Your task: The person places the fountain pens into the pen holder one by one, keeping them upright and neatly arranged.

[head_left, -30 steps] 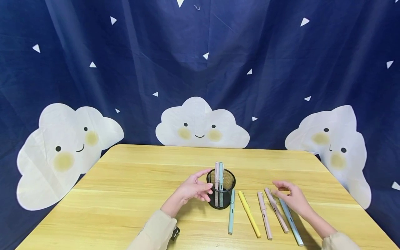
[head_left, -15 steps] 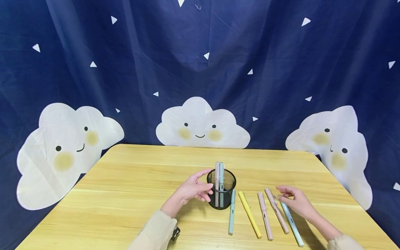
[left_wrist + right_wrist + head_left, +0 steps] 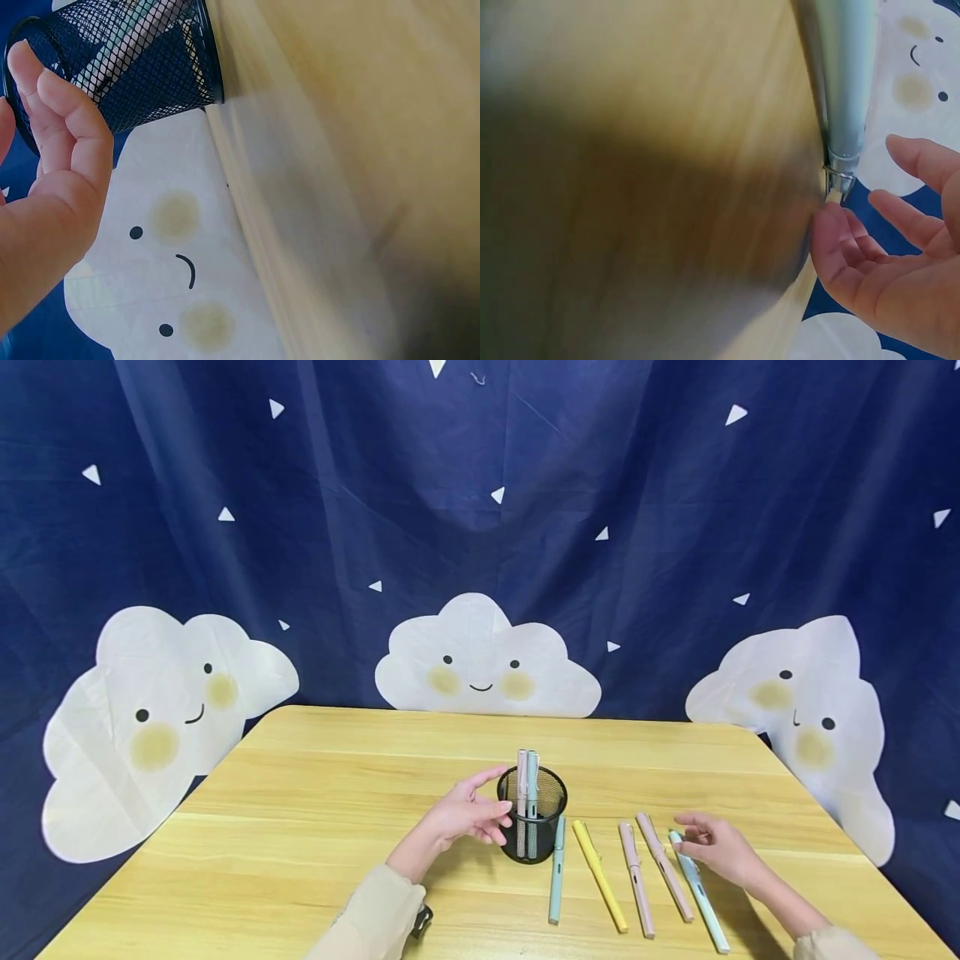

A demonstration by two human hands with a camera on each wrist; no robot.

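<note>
A black mesh pen cup (image 3: pixel 551 837) stands upright with a pink pen (image 3: pixel 522 760) and a teal pen (image 3: pixel 532 762) inside. My left hand (image 3: pixel 468 812) holds the cup's left side, index finger by the rim and thumb at the front. In the left wrist view, curved fingers (image 3: pixel 79 109) overlap the mesh. My right hand (image 3: pixel 716 843) is over the upper end of a light blue pen (image 3: pixel 702 897) lying on the table. The right wrist view shows its fingertips at the pen's clip end, thumb apart from it.
To the right of the cup, a teal pen (image 3: pixel 557 872), a yellow pen (image 3: pixel 600 877) and two pink pens, the nearer (image 3: pixel 637 885) and the farther (image 3: pixel 665 868), lie on the wooden table (image 3: pixel 315 793). A dark blue curtain (image 3: pixel 480 543) with clouds hangs behind.
My right hand has shifted right and slightly nearer, from beside the farther pink pen to over the light blue pen's end. The left hand and cup stay put.
</note>
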